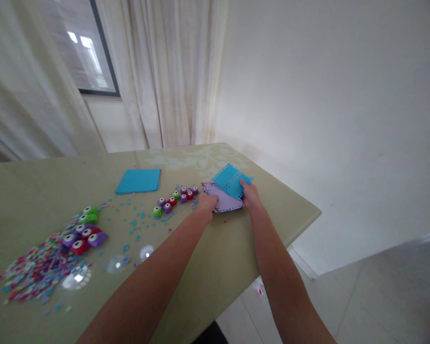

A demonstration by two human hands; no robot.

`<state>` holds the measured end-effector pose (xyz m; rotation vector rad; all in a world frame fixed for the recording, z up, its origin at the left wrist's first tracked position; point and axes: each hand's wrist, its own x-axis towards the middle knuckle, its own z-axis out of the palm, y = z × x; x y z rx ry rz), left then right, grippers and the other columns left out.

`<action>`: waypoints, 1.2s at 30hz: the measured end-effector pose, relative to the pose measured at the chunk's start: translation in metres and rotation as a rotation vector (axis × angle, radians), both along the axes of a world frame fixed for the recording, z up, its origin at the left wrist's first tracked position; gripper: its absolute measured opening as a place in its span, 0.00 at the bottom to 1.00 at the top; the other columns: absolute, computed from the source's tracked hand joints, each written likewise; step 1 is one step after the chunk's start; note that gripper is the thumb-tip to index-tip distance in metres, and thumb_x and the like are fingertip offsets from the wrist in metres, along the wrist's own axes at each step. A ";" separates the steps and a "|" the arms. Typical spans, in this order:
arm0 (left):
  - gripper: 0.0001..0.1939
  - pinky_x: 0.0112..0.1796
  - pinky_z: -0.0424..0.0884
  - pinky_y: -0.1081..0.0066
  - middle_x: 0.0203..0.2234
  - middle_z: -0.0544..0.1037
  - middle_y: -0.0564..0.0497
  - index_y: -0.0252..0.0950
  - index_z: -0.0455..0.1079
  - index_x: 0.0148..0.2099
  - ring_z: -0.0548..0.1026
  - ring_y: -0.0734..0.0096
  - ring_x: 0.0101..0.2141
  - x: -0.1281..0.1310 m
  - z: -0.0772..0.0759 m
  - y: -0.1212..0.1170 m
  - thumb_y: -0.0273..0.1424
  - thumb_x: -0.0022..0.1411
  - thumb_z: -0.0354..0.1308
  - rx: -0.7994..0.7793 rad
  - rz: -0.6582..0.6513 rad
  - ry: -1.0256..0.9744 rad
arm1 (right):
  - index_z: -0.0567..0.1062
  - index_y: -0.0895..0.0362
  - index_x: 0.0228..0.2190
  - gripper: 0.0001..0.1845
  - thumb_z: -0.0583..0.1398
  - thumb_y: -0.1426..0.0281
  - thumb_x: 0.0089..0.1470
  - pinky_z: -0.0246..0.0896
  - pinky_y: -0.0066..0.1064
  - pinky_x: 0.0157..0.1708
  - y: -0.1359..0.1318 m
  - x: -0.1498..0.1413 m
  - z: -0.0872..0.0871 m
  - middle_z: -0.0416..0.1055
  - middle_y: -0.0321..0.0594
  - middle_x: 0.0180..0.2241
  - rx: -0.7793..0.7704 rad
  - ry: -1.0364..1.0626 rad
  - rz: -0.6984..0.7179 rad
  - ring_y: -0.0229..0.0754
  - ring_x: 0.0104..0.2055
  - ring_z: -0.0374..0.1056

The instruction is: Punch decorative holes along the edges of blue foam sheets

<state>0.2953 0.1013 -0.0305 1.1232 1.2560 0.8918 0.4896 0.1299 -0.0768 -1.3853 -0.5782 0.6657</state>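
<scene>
My left hand (208,206) is closed on the left edge of a lilac paper sheet (226,203) with rows of punched holes along its sides. Red edges show around this sheet, so other paper seems to lie beneath it. In my right hand (250,194) is a blue paper sheet (230,178), punched along its edges and across its middle. The right thumb presses on top of it; the fingers below are hidden. The blue sheet lies slanted over the upper right part of the lilac one, above the table's right end.
Several small paper punches (172,201) with eye-like tops stand left of my hands, and more punches (88,231) sit by a heap of paper confetti (39,267). A blue paper stack (139,181) lies behind. The table edge (290,184) nears the wall (329,143).
</scene>
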 end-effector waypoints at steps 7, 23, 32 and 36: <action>0.16 0.45 0.79 0.63 0.47 0.83 0.46 0.36 0.74 0.55 0.82 0.63 0.43 -0.055 0.011 -0.032 0.26 0.65 0.64 0.183 -0.037 -0.085 | 0.77 0.55 0.45 0.13 0.61 0.66 0.58 0.70 0.36 0.55 -0.015 0.004 0.026 0.82 0.38 0.44 0.187 -0.193 -0.235 0.44 0.51 0.75; 0.20 0.48 0.78 0.62 0.43 0.86 0.48 0.37 0.76 0.49 0.82 0.58 0.43 -0.116 -0.001 -0.063 0.26 0.52 0.61 0.503 -0.103 -0.178 | 0.80 0.56 0.43 0.16 0.64 0.61 0.55 0.69 0.37 0.50 -0.031 -0.049 0.051 0.80 0.37 0.40 0.431 -0.292 -0.008 0.45 0.43 0.73; 0.26 0.56 0.73 0.62 0.52 0.80 0.45 0.39 0.70 0.57 0.78 0.58 0.53 -0.115 -0.015 -0.062 0.27 0.55 0.63 0.538 -0.059 -0.161 | 0.84 0.54 0.35 0.12 0.65 0.64 0.48 0.74 0.38 0.43 -0.078 -0.074 0.052 0.83 0.39 0.35 0.267 -0.197 0.401 0.49 0.40 0.77; 0.26 0.55 0.73 0.63 0.50 0.79 0.45 0.39 0.62 0.58 0.79 0.62 0.50 -0.110 -0.016 -0.064 0.28 0.58 0.63 0.540 -0.050 -0.182 | 0.83 0.53 0.37 0.21 0.62 0.50 0.55 0.75 0.39 0.47 -0.099 -0.093 0.055 0.83 0.43 0.38 0.261 -0.091 0.552 0.52 0.46 0.78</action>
